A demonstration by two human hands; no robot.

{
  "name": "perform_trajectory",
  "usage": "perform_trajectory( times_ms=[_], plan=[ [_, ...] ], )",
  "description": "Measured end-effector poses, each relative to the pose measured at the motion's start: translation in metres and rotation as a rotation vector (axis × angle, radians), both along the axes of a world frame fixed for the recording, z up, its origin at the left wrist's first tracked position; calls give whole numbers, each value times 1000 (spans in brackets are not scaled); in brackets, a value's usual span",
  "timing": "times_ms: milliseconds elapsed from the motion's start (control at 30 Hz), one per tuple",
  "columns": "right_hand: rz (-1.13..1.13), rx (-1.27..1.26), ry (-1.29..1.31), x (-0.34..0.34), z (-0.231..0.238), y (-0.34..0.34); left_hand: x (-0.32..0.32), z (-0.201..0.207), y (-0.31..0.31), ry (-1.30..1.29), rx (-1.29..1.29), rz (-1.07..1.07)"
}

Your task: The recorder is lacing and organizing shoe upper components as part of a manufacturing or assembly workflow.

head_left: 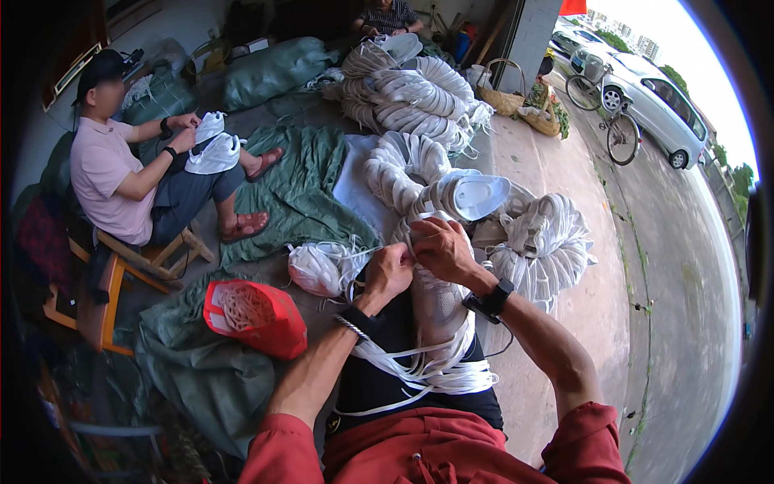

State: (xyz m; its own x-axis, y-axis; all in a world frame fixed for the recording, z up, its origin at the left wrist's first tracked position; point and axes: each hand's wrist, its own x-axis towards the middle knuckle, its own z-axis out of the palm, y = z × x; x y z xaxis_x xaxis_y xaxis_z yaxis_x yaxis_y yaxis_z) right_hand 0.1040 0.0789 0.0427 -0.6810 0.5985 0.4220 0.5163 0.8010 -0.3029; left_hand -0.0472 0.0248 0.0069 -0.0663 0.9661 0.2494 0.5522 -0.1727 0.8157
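A white shoe upper point(439, 302) lies lengthwise over my lap, its far end under my hands. My left hand point(389, 270) is closed in a pinch at the left side of that end; what its fingertips hold is too small to make out. Curled over the upper from the right, my right hand point(443, 252) has its fingers closed on it, close to the left fingertips. A bundle of loose white shoelaces point(463, 377) is draped across my thighs below the upper. Just beyond my hands, more white uppers point(482, 194) are stacked in curved rows.
A red bag of pale laces point(256, 317) and a bunched white upper point(314, 270) sit to my left. Large coiled stacks of uppers point(419, 93) stand ahead. One person point(121, 165) sits at left handling white uppers; another point(389, 18) sits at the back. Green tarpaulin point(294, 177) covers the floor.
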Motion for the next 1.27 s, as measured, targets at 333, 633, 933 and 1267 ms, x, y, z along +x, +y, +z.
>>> perform_trajectory(
  times_ms=[333,633,933,1267],
  plan=[
    [61,-26,-17,3,5,-5,-19,36,-3,424,278,-199],
    [82,-22,37,-7,-2,-6,-33,37,3,549,316,-398],
    [-53,105,291,66,45,30,-20,38,0,373,207,-294],
    [-80,-457,-15,78,59,4,28,65,6,-149,-226,-329]
  ],
)
